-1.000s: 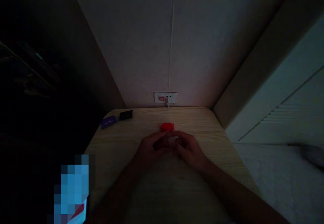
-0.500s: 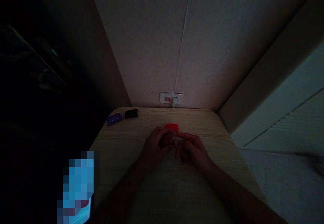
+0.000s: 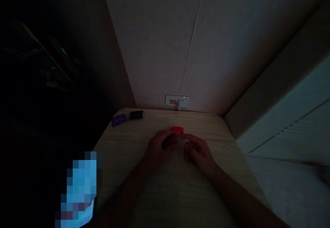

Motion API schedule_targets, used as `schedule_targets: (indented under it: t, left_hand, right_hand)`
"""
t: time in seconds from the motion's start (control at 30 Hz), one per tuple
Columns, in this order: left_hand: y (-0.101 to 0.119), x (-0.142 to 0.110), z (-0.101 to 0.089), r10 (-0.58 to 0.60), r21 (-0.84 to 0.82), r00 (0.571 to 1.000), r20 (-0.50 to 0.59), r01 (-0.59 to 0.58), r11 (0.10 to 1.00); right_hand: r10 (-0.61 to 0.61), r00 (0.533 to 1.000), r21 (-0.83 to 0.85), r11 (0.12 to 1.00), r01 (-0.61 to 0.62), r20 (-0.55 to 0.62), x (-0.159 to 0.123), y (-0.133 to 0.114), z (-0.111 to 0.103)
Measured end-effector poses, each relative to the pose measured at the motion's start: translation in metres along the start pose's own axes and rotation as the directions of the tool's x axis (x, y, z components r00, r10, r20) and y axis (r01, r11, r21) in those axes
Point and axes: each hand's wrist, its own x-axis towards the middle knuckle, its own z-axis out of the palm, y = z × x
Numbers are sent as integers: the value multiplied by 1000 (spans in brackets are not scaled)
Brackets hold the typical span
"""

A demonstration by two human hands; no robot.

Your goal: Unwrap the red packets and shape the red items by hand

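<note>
Red piece: the bright red piece (image 3: 177, 129) lies on the wooden table (image 3: 206, 123), just beyond the fingertips, its near side partly covered by them; whether a finger touches it cannot be told
Left hand: the left hand (image 3: 156, 148) is curved, thumb and fingers apart with a dark hollow between; what, if anything, its tips pinch is too dark to tell
Right hand: the right hand (image 3: 200, 151) has its index finger reaching toward the left fingertips, the other fingers curled; the dimness hides whether they grip anything
Just changed: the right thumb and curled fingers have drawn slightly away from the left thumb, and the pale scrap seen between them half a second ago is now hard to make out
Meaning: the close fingertip work seems to have loosened a little, with the red piece within easy reach
Far left corner: a purple packet (image 3: 119, 120) and a black packet (image 3: 136, 115) lie side by side, well apart from both hands
</note>
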Motion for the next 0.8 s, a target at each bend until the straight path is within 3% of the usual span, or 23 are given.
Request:
schedule_targets:
  t: [0.1,0.17,0.3,0.43,0.57,0.67,0.8]
  left_hand:
    - [0,-1,1,-16,-55,997,70,20,998]
    - [0,-1,2,6,-77,993,120,4,997]
    - [1,-1,2,63,-70,989,134,-54,996]
    - [5,-1,1,74,-79,992,98,-67,995]
    - [10,0,4,-12,-28,1000,20,12,1000]
    - [13,0,8,-95,-14,994,-49,95,995]
    - [16,1,14,-109,15,986,-126,112,994]
  right_hand:
    - [-78,997,-201,977,73,-20,-1,-6,0]
    - [-81,996,-249,966,68,-42,1,-8,0]
    - [17,996,-100,995,-25,-87,6,-7,4]
    - [118,988,84,990,-110,-99,9,-4,8]
    - [150,981,146,981,-131,-123,8,1,9]
    - [155,976,151,980,-131,-154,6,3,10]
    - [126,968,46,992,-119,-216,4,4,11]
